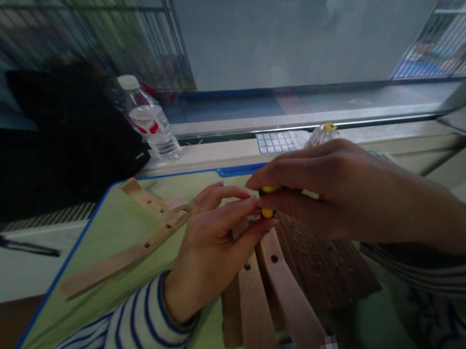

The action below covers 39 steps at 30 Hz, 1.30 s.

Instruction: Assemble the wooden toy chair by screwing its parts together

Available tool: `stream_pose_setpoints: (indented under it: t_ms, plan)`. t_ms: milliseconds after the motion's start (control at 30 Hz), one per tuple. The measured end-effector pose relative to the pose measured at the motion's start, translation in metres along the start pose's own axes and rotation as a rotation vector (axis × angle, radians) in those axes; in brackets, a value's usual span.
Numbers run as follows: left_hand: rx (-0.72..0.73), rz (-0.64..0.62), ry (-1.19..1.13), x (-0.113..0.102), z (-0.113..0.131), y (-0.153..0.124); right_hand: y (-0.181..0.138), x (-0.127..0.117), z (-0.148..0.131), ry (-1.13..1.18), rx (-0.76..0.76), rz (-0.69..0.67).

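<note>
My right hand (334,186) is closed around a small, stubby yellow-and-black handle (268,213), mostly covered by the fingers. Close against it, my left hand (219,225) pinches with thumb and forefinger; what lies between those fingertips is hidden. Below both hands, two pale wooden strips (257,320) with a dark hole in each run toward me, their far ends under the fingers. They lie over a dark brown board (330,265) dotted with small marks. Left of my left hand is another wooden assembly (129,253), two strips joined at an angle, with several holes.
The pale green tabletop (116,306) has a blue edge. Beyond it, a water bottle (152,122) stands on the white sill beside a black garment or bag (72,130). A clear plastic bag with something yellow (328,129) lies behind my right hand, below a large window.
</note>
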<state>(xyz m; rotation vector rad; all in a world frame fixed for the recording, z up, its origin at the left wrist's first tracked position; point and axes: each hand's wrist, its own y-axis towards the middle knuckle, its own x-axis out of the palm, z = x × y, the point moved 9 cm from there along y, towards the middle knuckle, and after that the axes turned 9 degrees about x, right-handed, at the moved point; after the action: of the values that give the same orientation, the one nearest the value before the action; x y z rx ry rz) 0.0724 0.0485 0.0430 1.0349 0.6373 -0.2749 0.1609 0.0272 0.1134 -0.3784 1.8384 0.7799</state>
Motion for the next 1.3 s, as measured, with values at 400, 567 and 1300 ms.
stream_pose_setpoints:
  t_ms: [400,567,1300]
  plan:
    - [0.030,-0.060,-0.020,0.005,-0.002,-0.002,-0.002,0.000,-0.002,-0.052,0.037,0.018]
    - [0.004,-0.080,-0.038,0.006,-0.004,-0.002,-0.001,0.001,-0.002,-0.068,0.051,0.011]
    - [-0.048,0.068,-0.035,-0.025,0.004,-0.002,-0.026,-0.045,0.004,0.034,0.158,0.194]
